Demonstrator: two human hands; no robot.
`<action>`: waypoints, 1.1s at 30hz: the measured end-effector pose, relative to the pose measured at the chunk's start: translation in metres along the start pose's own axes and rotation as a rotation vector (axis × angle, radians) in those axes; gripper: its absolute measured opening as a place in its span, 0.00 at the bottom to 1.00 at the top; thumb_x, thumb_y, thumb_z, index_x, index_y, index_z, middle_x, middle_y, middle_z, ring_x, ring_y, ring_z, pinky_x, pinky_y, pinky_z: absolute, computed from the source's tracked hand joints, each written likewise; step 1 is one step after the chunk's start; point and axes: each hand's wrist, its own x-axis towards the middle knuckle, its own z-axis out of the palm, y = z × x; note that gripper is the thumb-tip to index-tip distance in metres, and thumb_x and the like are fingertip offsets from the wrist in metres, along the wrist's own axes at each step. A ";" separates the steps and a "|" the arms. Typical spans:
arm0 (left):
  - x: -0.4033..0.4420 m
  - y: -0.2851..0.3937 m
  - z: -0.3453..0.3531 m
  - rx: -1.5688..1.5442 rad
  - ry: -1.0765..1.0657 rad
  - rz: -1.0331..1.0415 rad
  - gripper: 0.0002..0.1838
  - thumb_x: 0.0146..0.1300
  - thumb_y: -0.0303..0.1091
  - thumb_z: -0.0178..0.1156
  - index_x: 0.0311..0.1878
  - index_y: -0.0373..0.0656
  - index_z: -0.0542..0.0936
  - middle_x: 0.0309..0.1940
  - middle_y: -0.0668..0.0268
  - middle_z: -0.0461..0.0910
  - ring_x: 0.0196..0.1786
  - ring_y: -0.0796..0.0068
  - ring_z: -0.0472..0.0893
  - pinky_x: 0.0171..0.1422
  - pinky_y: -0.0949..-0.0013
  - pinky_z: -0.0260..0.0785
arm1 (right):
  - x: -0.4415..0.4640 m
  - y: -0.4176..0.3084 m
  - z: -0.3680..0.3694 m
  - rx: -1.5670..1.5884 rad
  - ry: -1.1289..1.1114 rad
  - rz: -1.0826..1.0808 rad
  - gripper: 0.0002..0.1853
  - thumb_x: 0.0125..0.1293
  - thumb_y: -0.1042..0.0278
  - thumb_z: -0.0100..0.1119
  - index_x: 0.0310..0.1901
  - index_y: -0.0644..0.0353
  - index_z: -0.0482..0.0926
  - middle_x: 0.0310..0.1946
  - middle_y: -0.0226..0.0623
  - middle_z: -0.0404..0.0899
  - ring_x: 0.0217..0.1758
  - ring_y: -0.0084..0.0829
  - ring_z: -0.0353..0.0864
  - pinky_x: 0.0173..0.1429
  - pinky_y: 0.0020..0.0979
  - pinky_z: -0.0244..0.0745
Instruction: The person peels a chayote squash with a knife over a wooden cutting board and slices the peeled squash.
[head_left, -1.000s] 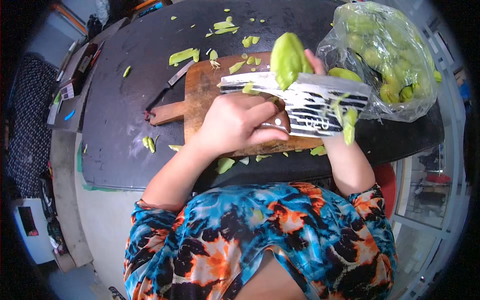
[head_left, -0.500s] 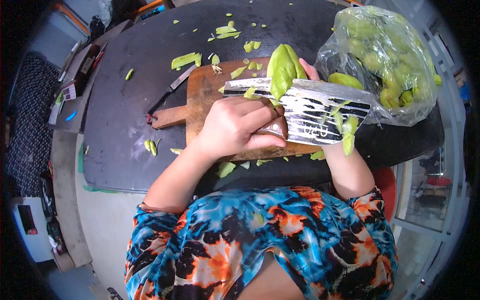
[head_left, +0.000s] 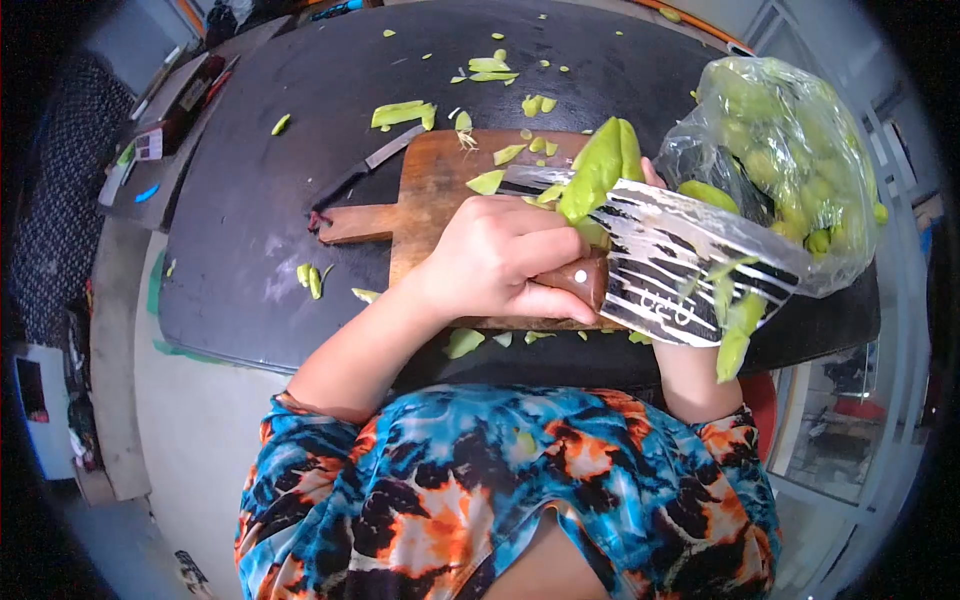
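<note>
My left hand (head_left: 500,258) is closed round the brown handle of a cleaver (head_left: 672,262), its broad blade slanting down to the right. Green strips of peel (head_left: 738,335) cling to the blade's outer end. Behind the blade, a light-green grooved chayote (head_left: 606,165) tilts over the cleaver's upper edge. My right hand (head_left: 652,174) holds the chayote from the far side; only fingertips show, as the blade hides the rest. Beneath both hands lies a wooden cutting board (head_left: 425,205) with a handle.
A clear plastic bag (head_left: 800,150) of several green chayotes stands at the right. A small knife (head_left: 365,172) rests beside the board's handle. Peel scraps (head_left: 402,114) are scattered over the black table (head_left: 240,230). Boxes and small items (head_left: 170,115) sit on a side surface at the left.
The cleaver's outer end has dropped towards my body, so the blade slants more. The chayote now leans further right. The whole view has shifted slightly.
</note>
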 end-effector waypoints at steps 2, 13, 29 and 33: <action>-0.002 0.000 -0.001 -0.042 -0.024 -0.002 0.23 0.48 0.57 0.69 0.26 0.47 0.74 0.17 0.67 0.70 0.21 0.63 0.76 0.24 0.63 0.66 | 0.000 0.004 0.000 -0.056 0.020 -0.013 0.24 0.73 0.55 0.48 0.65 0.56 0.63 0.62 0.41 0.69 0.62 0.32 0.72 0.68 0.37 0.68; -0.008 -0.009 -0.005 0.023 -0.015 -0.094 0.22 0.53 0.59 0.65 0.28 0.49 0.76 0.20 0.67 0.76 0.25 0.62 0.80 0.26 0.62 0.70 | 0.007 0.011 0.002 0.322 -0.188 0.162 0.23 0.73 0.50 0.46 0.60 0.57 0.71 0.60 0.38 0.72 0.62 0.32 0.72 0.69 0.38 0.67; -0.007 -0.012 -0.008 0.056 -0.082 -0.364 0.22 0.55 0.56 0.65 0.29 0.44 0.77 0.20 0.59 0.76 0.26 0.54 0.78 0.29 0.60 0.69 | 0.002 0.001 0.022 0.874 -0.092 0.330 0.30 0.71 0.41 0.39 0.61 0.59 0.68 0.56 0.42 0.73 0.58 0.43 0.74 0.54 0.45 0.78; -0.019 -0.033 -0.021 0.126 -0.047 -0.500 0.20 0.59 0.50 0.64 0.33 0.39 0.77 0.21 0.55 0.74 0.25 0.54 0.77 0.32 0.60 0.68 | -0.001 -0.017 0.034 0.563 0.013 0.305 0.37 0.67 0.31 0.37 0.59 0.59 0.69 0.47 0.47 0.77 0.45 0.44 0.80 0.44 0.37 0.80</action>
